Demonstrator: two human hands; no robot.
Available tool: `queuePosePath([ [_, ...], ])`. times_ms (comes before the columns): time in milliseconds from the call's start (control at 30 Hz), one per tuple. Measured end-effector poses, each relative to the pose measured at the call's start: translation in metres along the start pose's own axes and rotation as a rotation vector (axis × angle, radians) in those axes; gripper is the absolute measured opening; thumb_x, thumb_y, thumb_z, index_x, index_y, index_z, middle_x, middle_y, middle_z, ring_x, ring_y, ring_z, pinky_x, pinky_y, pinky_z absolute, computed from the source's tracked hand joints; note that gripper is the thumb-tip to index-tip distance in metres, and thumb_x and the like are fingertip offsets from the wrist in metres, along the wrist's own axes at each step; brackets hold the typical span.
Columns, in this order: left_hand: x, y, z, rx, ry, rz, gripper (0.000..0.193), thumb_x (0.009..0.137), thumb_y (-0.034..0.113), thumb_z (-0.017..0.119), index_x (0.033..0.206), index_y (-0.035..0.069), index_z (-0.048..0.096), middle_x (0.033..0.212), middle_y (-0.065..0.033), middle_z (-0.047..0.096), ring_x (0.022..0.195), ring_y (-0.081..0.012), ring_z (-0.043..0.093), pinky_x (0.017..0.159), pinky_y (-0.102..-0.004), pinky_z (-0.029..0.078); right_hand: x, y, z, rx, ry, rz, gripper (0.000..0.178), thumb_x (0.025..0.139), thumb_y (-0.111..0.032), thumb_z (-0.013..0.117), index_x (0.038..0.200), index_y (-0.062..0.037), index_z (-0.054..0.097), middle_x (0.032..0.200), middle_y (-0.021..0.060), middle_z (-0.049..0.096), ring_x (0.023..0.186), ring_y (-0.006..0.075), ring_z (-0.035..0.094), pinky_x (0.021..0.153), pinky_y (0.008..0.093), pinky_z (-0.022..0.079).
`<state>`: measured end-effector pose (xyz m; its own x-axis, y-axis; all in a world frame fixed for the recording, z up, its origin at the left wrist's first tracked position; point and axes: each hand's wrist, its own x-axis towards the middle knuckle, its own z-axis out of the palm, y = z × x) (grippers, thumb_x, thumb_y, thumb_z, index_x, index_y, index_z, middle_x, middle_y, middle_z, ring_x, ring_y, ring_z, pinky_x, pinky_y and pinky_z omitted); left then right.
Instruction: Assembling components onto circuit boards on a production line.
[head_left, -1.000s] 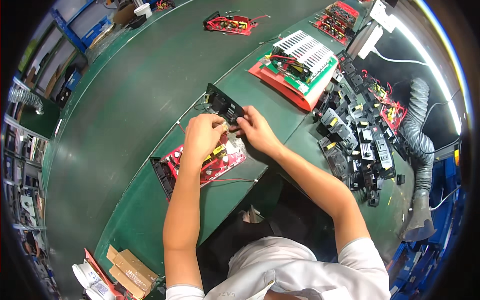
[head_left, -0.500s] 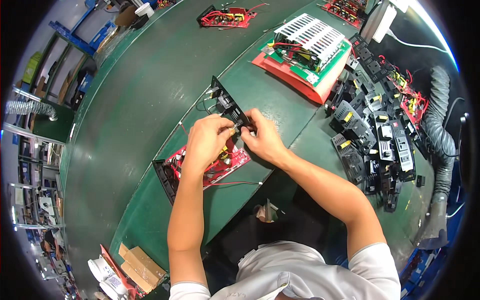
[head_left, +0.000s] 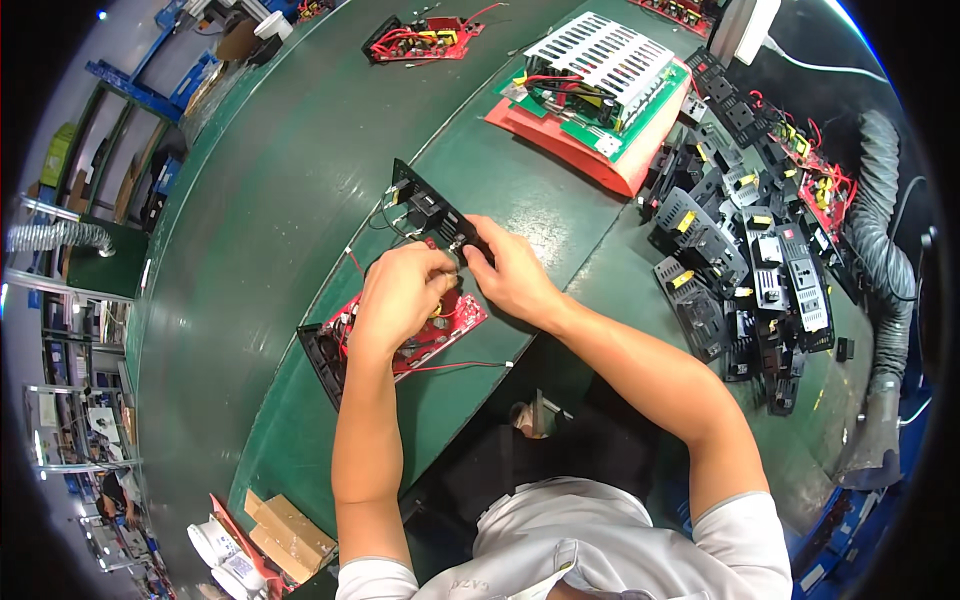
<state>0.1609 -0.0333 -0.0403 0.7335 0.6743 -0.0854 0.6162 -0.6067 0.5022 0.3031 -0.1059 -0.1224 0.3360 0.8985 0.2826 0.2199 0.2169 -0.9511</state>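
My right hand grips the near right end of a black socket panel, thumb on its inner face and fingers behind. The panel stands on edge, tilted, with thin dark wires at its far left end. Close beside it, my left hand is closed, fingertips pinched together over a red circuit board; what they hold, if anything, is hidden. Beneath that hand lies the board, carrying red wires and yellow parts. Another black panel stands at its left end. A red lead runs out along its near side.
Toward the back right, a white vented cover sits over a green board on an orange pad. Many black socket panels are heaped at right, beside a grey flexible duct. Another red board lies far back; a cardboard box stands front left.
My left hand's fingertips have drawn slightly away from the panel, down toward the red board. My right hand still holds the panel. The whole view has shifted a little.
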Motion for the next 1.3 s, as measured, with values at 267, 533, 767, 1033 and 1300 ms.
queuePosePath([
  [267, -0.005, -0.012, -0.008, -0.025, -0.058, 0.052, 0.019, 0.077, 0.005, 0.074, 0.096, 0.001, 0.073, 0.080, -0.0095, 0.064, 0.069, -0.0194, 0.061, 0.066, -0.0343, 0.049, -0.002, -0.004, 0.000, -0.001, 0.008, 0.037, 0.028, 0.091, -0.002, 0.056, 0.119, 0.0004, 0.057, 0.090, 0.0188, 0.068, 0.080, 0.0261, 0.067, 0.073, 0.0354, 0.051],
  [533, -0.012, -0.007, -0.008, 0.066, -0.076, 0.133, 0.014, 0.078, 0.006, 0.072, 0.091, 0.002, 0.073, 0.084, -0.0101, 0.062, 0.072, -0.0245, 0.064, 0.067, -0.0356, 0.051, -0.003, 0.001, 0.005, 0.014, 0.036, 0.038, 0.029, 0.092, -0.002, 0.057, 0.120, 0.0009, 0.057, 0.088, 0.0123, 0.067, 0.076, 0.0127, 0.060, 0.068, 0.0293, 0.049],
  [767, -0.010, -0.008, -0.013, 0.060, -0.113, 0.124, 0.017, 0.077, 0.008, 0.071, 0.093, 0.002, 0.073, 0.084, -0.0105, 0.063, 0.076, -0.0264, 0.063, 0.071, -0.0372, 0.050, -0.001, 0.001, 0.005, 0.031, 0.049, 0.057, 0.027, 0.089, -0.003, 0.058, 0.116, 0.0010, 0.059, 0.090, 0.0189, 0.067, 0.079, 0.0292, 0.067, 0.072, 0.0370, 0.051],
  [1033, -0.011, -0.014, -0.018, -0.017, -0.173, 0.159, 0.018, 0.077, 0.004, 0.071, 0.095, 0.002, 0.073, 0.087, -0.0108, 0.065, 0.080, -0.0256, 0.064, 0.073, -0.0363, 0.051, -0.007, 0.006, 0.005, -0.141, 0.091, -0.112, 0.023, 0.085, 0.000, 0.062, 0.107, 0.0013, 0.056, 0.084, 0.0118, 0.064, 0.072, 0.0188, 0.064, 0.066, 0.0314, 0.050],
  [1300, -0.010, -0.024, -0.019, -0.037, -0.100, 0.181, 0.019, 0.077, 0.006, 0.070, 0.096, 0.003, 0.073, 0.083, -0.0106, 0.065, 0.076, -0.0275, 0.065, 0.071, -0.0375, 0.051, -0.008, 0.005, 0.008, -0.137, 0.081, -0.092, 0.025, 0.082, 0.001, 0.062, 0.105, 0.0011, 0.053, 0.081, 0.0093, 0.060, 0.069, 0.0148, 0.058, 0.066, 0.0296, 0.048],
])
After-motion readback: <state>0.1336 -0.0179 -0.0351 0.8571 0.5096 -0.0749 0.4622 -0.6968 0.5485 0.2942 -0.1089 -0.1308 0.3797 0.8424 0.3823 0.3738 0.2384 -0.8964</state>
